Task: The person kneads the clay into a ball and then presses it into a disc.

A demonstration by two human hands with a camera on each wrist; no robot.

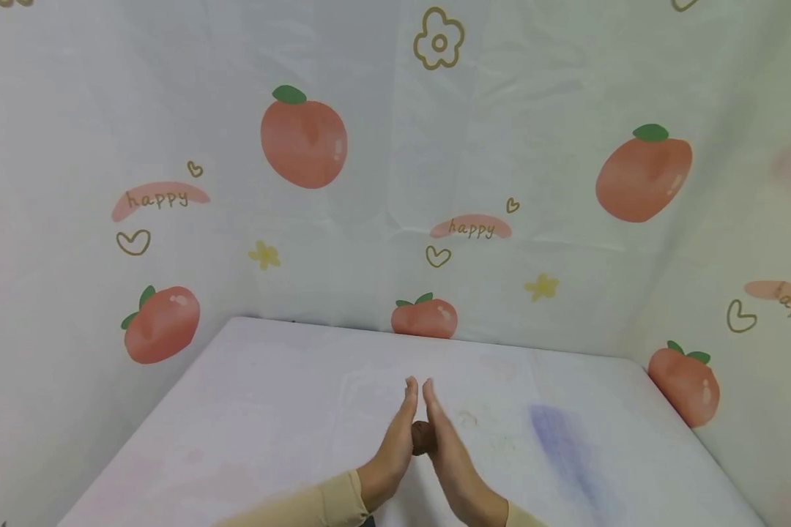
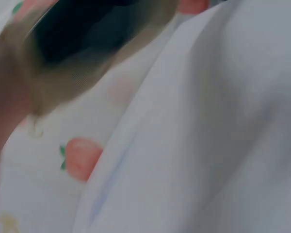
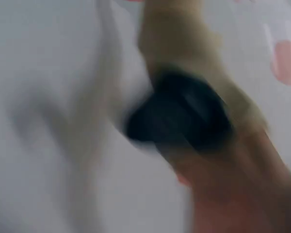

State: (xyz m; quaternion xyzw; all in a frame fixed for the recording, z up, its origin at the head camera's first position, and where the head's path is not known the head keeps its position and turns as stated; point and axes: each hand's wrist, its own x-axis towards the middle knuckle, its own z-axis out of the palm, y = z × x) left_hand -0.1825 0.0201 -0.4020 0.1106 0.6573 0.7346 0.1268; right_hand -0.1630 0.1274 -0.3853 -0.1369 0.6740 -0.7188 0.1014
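A small brown lump (image 1: 424,438), roundish like a ball of clay or dough, sits between my two palms in the head view. My left hand (image 1: 394,446) presses it from the left with straight fingers pointing up and away. From the other side my right hand (image 1: 453,465) presses too, its fingers also straight. The fingertips stand close together but slightly apart. Both wrist views are blurred and do not show the lump. A beige sleeve with a dark wrist device (image 3: 179,114) fills part of the right wrist view.
Under the hands lies a white-covered table (image 1: 290,395) with a bluish smear (image 1: 567,446) at the right. A white cloth (image 1: 369,146) printed with red fruit, hearts and flowers hangs behind and at both sides.
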